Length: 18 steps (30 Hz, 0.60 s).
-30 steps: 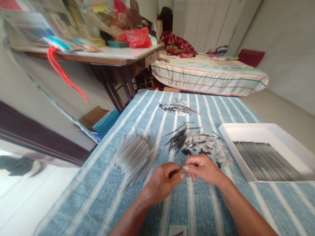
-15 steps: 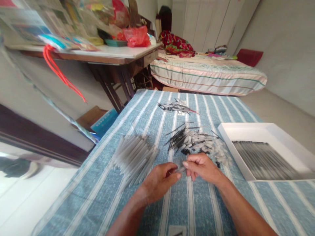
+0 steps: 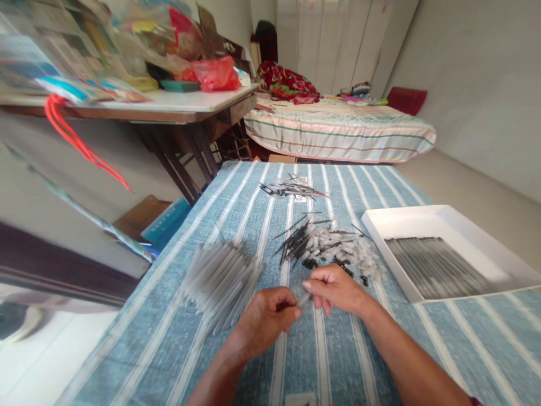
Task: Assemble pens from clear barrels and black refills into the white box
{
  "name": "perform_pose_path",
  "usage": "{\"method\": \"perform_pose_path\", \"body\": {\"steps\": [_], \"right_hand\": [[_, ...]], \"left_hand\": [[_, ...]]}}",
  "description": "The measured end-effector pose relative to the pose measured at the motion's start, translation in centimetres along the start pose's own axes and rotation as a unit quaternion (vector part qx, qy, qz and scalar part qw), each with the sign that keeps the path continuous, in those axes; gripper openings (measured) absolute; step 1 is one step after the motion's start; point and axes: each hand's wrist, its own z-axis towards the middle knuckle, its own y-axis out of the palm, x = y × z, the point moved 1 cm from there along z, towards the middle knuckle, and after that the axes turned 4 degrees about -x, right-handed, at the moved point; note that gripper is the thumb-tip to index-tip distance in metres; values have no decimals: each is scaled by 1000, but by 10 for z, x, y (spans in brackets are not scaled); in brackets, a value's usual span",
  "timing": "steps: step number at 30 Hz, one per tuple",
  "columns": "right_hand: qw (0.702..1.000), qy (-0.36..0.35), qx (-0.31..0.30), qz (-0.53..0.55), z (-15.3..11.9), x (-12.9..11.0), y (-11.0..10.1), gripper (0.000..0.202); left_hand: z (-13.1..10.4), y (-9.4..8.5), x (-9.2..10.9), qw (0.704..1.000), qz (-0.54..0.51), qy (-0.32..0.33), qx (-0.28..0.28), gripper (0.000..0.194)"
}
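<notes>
My left hand (image 3: pixel 269 313) is closed, thumb and fingers pinching one end of a small translucent pen tube (image 3: pixel 304 300). The fingertips of my right hand (image 3: pixel 335 288) grip its other end, so both hands meet over the cloth; most of the tube is hidden by fingers. Left of my left hand lies a stack of frosted, translucent pen barrels (image 3: pixel 226 276). Just beyond my right hand are a heap of small clear-white caps (image 3: pixel 338 242), several thin black refills (image 3: pixel 296 241) and small black plugs (image 3: pixel 310 263).
A white box (image 3: pixel 393 265) at right holds a row of dark-cored pens (image 3: pixel 435 265). Farther back on the striped tablecloth (image 3: pixel 249 361) lies a small pile of thin dark sticks (image 3: pixel 291 188). A cluttered desk (image 3: pixel 203 107) stands at left, a bed (image 3: pixel 338 132) behind.
The view has swung slightly right, so everything shifts left. My hands stay together on the tube, the left one turned a little and slightly lower.
</notes>
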Motion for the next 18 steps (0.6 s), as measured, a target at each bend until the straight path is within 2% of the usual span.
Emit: {"method": "perform_pose_path", "body": {"steps": [4, 7, 10, 13, 18], "right_hand": [[999, -13, 27, 23, 1, 0, -4, 40], [994, -25, 96, 34, 0, 0, -18, 38], [988, -25, 155, -13, -5, 0, -37, 35], [980, -3, 189, -54, -11, 1, -53, 29], [968, 45, 231, -87, -19, 6, -69, 18]], "left_hand": [[2, -1, 1, 999, -53, -10, 5, 10], [3, -6, 2, 993, -95, 0, 64, 14], [3, -12, 0, 979, -153, 19, 136, 17], [3, -16, -2, 962, -210, 37, 172, 19], [3, -16, -3, 941, -277, 52, 189, 16]]}}
